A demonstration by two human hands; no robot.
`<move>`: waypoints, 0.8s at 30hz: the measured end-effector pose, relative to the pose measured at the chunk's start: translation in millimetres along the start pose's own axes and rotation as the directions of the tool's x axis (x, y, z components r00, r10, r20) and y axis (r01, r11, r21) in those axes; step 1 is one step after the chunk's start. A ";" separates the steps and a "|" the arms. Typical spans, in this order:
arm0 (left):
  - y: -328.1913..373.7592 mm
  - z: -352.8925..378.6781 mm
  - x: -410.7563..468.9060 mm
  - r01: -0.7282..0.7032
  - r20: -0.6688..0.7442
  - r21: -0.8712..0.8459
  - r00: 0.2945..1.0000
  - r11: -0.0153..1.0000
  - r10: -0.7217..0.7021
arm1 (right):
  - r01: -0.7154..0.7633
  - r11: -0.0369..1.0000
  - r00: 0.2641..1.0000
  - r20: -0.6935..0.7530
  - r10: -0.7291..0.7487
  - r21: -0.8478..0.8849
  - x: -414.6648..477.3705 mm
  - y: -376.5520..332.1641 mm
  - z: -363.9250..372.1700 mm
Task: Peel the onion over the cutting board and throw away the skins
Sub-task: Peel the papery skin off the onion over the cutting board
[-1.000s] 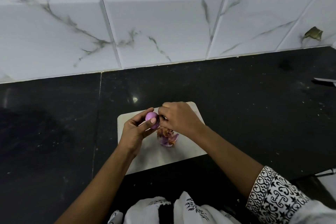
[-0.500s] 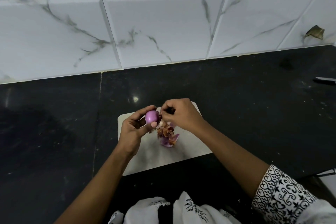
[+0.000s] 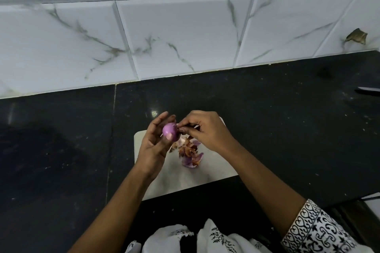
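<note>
- The left hand [image 3: 153, 144] holds the onion [image 3: 170, 132] up above the far left part of the cutting board [image 3: 185, 183]. Its fingers curl behind the onion and the thumb presses on the front.
- The onion shows smooth, shiny purple over nearly all the side that faces the camera, so the peeling looks close to done. Its far side is hidden by the fingers.
- A heap of skins [image 3: 190, 153], brown and papery with some purple pieces, lies on the board just below and to the right of the onion.
- The right hand [image 3: 205, 131] has its thumb and forefinger closed in a pinch on a small shred of skin [image 3: 180, 129] at the onion's right end, with the other fingers curled in.
- What seems left: pull off this last shred, check the hidden side, then gather the heap and throw it away. No bin is in view, so where the skins go cannot be told.
- The black counter [image 3: 51, 150] carries the board, and a white tiled wall [image 3: 185, 37] stands behind it.
- Far right, a knife [image 3: 368, 91] lies on the counter, well apart from the hands, and a brown scrap [image 3: 356, 36] sticks to the wall above it. Nothing stands between the hands and the heap.
</note>
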State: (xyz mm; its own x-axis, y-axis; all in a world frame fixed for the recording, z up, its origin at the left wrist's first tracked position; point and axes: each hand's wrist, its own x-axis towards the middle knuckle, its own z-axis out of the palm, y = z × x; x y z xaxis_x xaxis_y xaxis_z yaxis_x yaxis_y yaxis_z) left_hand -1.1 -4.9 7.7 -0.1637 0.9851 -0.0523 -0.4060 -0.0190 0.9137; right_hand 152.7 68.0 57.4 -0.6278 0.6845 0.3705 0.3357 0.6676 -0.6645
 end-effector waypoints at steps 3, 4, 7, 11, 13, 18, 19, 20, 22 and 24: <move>13.7 5.0 2.0 0.223 -0.077 0.112 0.973 0.968 -0.215 | 0.130 0.981 0.991 0.047 -0.124 -0.144 0.0 0.1 -0.5; 17.0 4.6 3.4 0.277 -0.083 0.165 0.960 0.947 -0.267 | 0.143 0.974 0.989 0.064 -0.134 -0.173 -0.1 0.1 -0.3; 23.8 1.5 5.5 0.282 -0.041 0.211 0.959 0.936 -0.280 | 0.139 0.977 0.990 0.028 -0.136 -0.163 -1.1 3.4 0.9; 19.2 1.6 4.8 0.202 -0.059 0.117 0.979 0.972 -0.196 | 0.052 0.996 0.995 -0.086 -0.059 -0.078 -4.0 7.8 8.0; 14.0 1.7 4.6 0.179 -0.076 0.054 0.982 0.982 -0.174 | -0.007 0.999 0.991 -0.136 0.001 -0.044 -4.2 7.9 13.4; 7.3 2.9 -0.4 0.088 -0.089 0.052 0.993 0.995 -0.084 | -0.233 0.962 0.935 -0.238 0.262 0.143 -1.5 10.8 14.7; 6.6 3.6 -1.1 0.076 -0.092 0.035 0.993 0.996 -0.073 | -0.285 0.943 0.925 -0.208 0.318 0.174 -2.0 12.2 14.6; 5.8 3.8 -1.0 0.073 -0.098 0.017 0.993 0.997 -0.071 | -0.334 0.922 0.914 -0.170 0.368 0.196 -3.0 13.2 14.9; 5.4 3.7 -0.4 0.082 -0.110 -0.010 0.991 0.997 -0.082 | -0.389 0.911 0.907 -0.117 0.405 0.135 -6.8 16.1 18.0; 4.8 2.5 -0.1 0.091 -0.122 -0.035 0.988 0.995 -0.095 | -0.391 0.920 0.919 -0.060 0.390 0.000 -11.1 18.5 22.4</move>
State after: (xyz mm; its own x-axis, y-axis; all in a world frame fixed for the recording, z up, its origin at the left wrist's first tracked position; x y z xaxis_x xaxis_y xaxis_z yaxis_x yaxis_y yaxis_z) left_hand -0.8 -4.6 13.1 -0.2327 0.9543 -0.1875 -0.4501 0.0652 0.8906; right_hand 150.1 66.2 26.5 -0.4039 0.9069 0.1195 0.5548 0.3468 -0.7563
